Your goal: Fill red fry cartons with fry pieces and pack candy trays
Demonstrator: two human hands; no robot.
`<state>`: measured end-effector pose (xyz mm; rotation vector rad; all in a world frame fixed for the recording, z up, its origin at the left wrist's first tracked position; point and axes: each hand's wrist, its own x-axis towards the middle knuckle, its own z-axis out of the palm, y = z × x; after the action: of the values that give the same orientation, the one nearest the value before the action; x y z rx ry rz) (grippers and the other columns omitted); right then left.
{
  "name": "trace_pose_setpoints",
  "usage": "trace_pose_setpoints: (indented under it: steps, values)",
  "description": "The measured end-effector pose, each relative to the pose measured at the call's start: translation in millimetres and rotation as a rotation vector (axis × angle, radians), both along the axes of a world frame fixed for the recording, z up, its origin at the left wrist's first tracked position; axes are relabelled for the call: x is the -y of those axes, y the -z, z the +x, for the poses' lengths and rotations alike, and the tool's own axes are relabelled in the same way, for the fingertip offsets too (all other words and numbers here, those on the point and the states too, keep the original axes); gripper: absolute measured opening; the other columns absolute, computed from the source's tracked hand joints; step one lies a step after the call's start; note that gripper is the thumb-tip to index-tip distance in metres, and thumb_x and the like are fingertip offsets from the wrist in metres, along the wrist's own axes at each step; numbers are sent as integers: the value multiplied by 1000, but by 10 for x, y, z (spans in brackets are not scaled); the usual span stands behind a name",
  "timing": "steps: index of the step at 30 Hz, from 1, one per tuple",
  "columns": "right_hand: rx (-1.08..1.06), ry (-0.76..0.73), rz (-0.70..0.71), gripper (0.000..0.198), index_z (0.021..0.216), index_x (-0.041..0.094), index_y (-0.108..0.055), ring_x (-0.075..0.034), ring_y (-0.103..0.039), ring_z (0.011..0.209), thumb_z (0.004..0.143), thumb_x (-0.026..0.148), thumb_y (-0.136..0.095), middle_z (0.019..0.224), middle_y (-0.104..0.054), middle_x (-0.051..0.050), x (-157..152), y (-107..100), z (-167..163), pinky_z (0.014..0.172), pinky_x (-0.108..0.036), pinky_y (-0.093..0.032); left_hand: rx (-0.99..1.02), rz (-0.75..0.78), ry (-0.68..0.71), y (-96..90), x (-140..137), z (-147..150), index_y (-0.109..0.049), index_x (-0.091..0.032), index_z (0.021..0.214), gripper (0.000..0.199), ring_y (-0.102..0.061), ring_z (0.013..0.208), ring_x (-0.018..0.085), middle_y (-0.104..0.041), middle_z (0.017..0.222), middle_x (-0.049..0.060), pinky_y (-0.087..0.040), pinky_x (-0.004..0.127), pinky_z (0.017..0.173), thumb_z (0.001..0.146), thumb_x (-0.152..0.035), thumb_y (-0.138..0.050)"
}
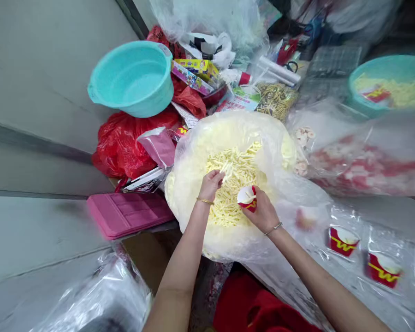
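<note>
My left hand (212, 180), with a gold bracelet at the wrist, pinches a few pale yellow fry-shaped sticks (227, 169) over a large clear plastic bag (190, 152). Inside the bag lies a heap of the same loose sticks (244, 171). To the right, my right hand (263, 211) grips a small red and white fries carton (247, 198) with a yellow mark. The carton tilts toward the left, and one or two sticks show in its mouth. Its lower part is partly hidden by my fingers.
Two red cartons (344, 240) in clear sleeves lie at the right. A turquoise basin (131, 78) sits on red bags at the left; another basin (366, 99) holding sticks stands at the far right. A pink folded case (127, 212) lies near the wall.
</note>
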<state>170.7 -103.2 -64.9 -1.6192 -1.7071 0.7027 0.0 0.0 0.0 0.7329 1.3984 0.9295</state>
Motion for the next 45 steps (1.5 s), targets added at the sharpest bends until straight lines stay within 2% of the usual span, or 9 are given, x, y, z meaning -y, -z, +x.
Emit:
trace_pose_setpoints:
  steps: [6, 15, 18, 21, 23, 27, 32, 39, 45]
  values:
    - [-8, -24, 30, 72, 130, 10, -35, -30, -53, 100, 72, 40, -66, 109, -55, -17, -56, -37, -140, 86, -46, -47, 100, -77, 207, -85, 364, -13, -58, -16, 76, 24, -39, 48, 3, -45, 59, -6, -31, 16, 46, 64, -32, -71]
    - [9, -57, 76, 70, 131, 13, -33, -31, -52, 103, 68, 25, -62, 114, -54, -17, 29, -62, -244, 87, -48, -47, -858, 493, 559, -35, 616, 90, -62, -17, 75, 6, -54, 76, 14, -57, 75, 2, -41, 27, 72, 74, -19, -56]
    - [-2, -85, 99, 69, 131, 13, -34, -30, -53, 99, 69, 23, -62, 109, -55, -15, 91, -39, -256, 87, -47, -47, -1041, 542, 756, -132, 657, 137, -61, -17, 65, 13, -54, 75, 16, -58, 71, 3, -40, 29, 72, 75, -17, -53]
    - [-29, -96, 107, 69, 132, 15, -33, -29, -53, 99, 70, 25, -62, 109, -55, -14, 148, -21, -254, 86, -47, -48, -1000, 485, 957, -235, 652, 132, -60, -18, 61, 22, -54, 68, 16, -58, 65, 2, -40, 28, 68, 80, -19, -48]
    - [-43, -93, 97, 72, 134, 16, -31, -30, -53, 102, 71, 30, -64, 112, -54, -15, 184, -24, -236, 87, -47, -48, -928, 469, 927, -279, 628, 86, -62, -18, 73, 21, -55, 70, 15, -61, 70, 2, -42, 27, 68, 84, -20, -44]
    - [-85, -157, 92, 74, 135, 16, -28, -28, -52, 107, 75, 38, -65, 118, -52, -15, 237, -62, -200, 91, -45, -47, -885, 641, 754, -230, 563, -30, -56, -19, 112, 33, -54, 99, 19, -59, 111, 7, -43, 31, 85, 80, -18, -50]
    - [-63, -114, 45, 73, 133, 14, -31, -29, -54, 102, 74, 39, -65, 112, -54, -16, 249, -59, -194, 86, -46, -49, -903, 689, 780, -133, 649, -68, -63, -19, 98, 22, -54, 95, 18, -60, 99, 6, -42, 34, 85, 83, -18, -47]
    - [-25, -61, -2, 70, 132, 11, -33, -30, -55, 99, 73, 33, -63, 107, -55, -16, 233, -10, -174, 84, -47, -50, -1033, 663, 862, -245, 1075, 60, -57, -22, 115, 34, -52, 99, 22, -60, 105, 6, -36, 38, 85, 83, -32, -55]
    - [14, -116, 85, 64, 130, 13, -35, -29, -53, 101, 73, 28, -60, 110, -55, -16, 274, -16, -213, 85, -46, -49, -1095, 496, 675, -105, 1067, 217, -66, -23, 91, 20, -54, 86, 17, -60, 87, 3, -37, 35, 77, 89, -25, -45]
